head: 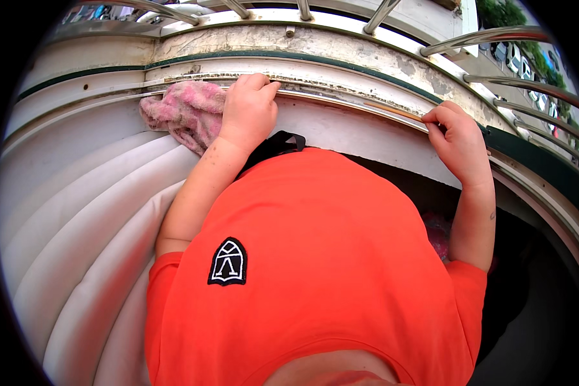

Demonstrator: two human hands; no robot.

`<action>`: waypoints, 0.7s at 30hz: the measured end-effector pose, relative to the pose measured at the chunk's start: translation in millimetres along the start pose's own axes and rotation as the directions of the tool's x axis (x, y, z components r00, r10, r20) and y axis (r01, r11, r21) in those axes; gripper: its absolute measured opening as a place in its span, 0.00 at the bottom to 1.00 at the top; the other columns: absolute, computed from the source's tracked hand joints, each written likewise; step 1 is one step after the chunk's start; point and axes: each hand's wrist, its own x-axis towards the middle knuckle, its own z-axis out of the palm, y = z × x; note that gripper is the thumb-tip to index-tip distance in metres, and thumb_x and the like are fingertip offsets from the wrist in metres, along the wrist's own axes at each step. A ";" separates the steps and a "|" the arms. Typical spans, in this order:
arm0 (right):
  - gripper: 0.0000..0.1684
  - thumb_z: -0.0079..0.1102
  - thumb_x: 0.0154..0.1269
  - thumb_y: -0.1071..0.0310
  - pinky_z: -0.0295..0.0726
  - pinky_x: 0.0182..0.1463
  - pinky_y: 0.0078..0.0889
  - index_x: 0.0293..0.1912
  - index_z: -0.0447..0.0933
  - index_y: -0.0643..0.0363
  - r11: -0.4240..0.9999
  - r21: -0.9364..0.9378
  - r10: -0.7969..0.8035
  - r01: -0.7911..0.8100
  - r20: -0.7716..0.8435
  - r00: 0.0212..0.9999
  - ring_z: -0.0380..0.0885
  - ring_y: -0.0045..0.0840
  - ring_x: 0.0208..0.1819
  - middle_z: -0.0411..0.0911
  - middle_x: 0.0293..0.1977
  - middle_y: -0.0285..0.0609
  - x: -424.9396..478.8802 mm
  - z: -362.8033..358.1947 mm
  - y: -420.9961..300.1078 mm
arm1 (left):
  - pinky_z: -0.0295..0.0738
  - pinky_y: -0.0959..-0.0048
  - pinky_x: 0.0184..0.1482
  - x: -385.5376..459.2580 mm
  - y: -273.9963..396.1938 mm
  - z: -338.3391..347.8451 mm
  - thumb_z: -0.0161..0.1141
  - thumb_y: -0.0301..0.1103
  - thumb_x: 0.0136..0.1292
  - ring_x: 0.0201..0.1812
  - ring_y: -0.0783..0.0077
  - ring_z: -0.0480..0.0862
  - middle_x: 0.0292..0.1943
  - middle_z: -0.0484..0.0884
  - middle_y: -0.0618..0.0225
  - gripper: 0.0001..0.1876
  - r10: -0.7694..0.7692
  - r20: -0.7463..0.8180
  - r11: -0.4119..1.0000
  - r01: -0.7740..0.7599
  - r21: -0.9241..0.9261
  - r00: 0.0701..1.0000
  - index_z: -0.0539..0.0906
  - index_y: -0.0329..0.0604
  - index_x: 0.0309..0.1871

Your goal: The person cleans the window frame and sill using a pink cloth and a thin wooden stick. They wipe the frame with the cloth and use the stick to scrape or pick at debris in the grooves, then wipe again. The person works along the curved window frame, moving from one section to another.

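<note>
A thin light-brown stick, likely wooden [393, 110], is pinched between thumb and fingers of my right hand [456, 140]; its far end lies along the dirty groove of a white window track [337, 99]. My left hand [252, 110] is closed at the same track, against a soiled pink-and-white cloth [188, 108] bunched on the sill. Part of the cloth lies behind that hand, and its fingertips are hidden, so whether it grips the cloth is not certain.
Metal guard bars [379, 17] stand beyond the stained outer ledge [318, 46]. White curtain folds [91, 231] hang at the left. Parked cars [513, 58] are outside at the upper right. A black strap [289, 140] lies near my left wrist.
</note>
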 end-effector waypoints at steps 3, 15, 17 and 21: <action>0.04 0.61 0.64 0.73 0.81 0.44 0.41 0.38 0.83 0.60 0.999 -0.036 0.016 -0.015 0.031 0.999 0.81 0.43 0.40 0.79 0.36 0.46 8.4 23.5 -0.2 | 0.77 0.58 0.48 -1.8 9.6 6.7 0.60 0.18 0.51 0.44 0.55 0.80 0.39 0.82 0.62 0.15 -0.026 -0.002 0.999 0.026 0.022 1.000 0.88 0.39 0.42; 0.06 0.60 0.65 0.72 0.81 0.48 0.39 0.39 0.83 0.63 0.990 0.112 -0.089 0.085 0.032 0.996 0.82 0.42 0.42 0.81 0.38 0.48 53.7 85.7 -30.7 | 0.76 0.57 0.52 0.5 19.6 12.1 0.60 0.20 0.50 0.47 0.52 0.79 0.41 0.81 0.59 0.14 -0.080 0.042 0.996 0.082 -0.034 0.996 0.87 0.36 0.42; 0.07 0.60 0.65 0.72 0.81 0.49 0.40 0.39 0.84 0.62 0.986 0.130 -0.105 0.101 0.025 0.994 0.82 0.42 0.43 0.81 0.39 0.48 58.3 92.1 -35.3 | 0.75 0.57 0.52 0.5 22.4 10.5 0.60 0.21 0.51 0.48 0.52 0.78 0.42 0.81 0.59 0.14 -0.095 0.052 0.995 0.097 -0.031 0.994 0.87 0.36 0.42; 0.09 0.58 0.65 0.70 0.82 0.52 0.43 0.40 0.85 0.60 0.984 0.157 -0.091 0.087 0.018 0.996 0.83 0.44 0.45 0.82 0.40 0.47 61.7 95.8 -45.7 | 0.76 0.57 0.53 0.5 24.7 9.6 0.62 0.23 0.52 0.49 0.52 0.79 0.43 0.81 0.58 0.14 -0.104 0.053 0.994 0.106 -0.027 0.993 0.87 0.35 0.43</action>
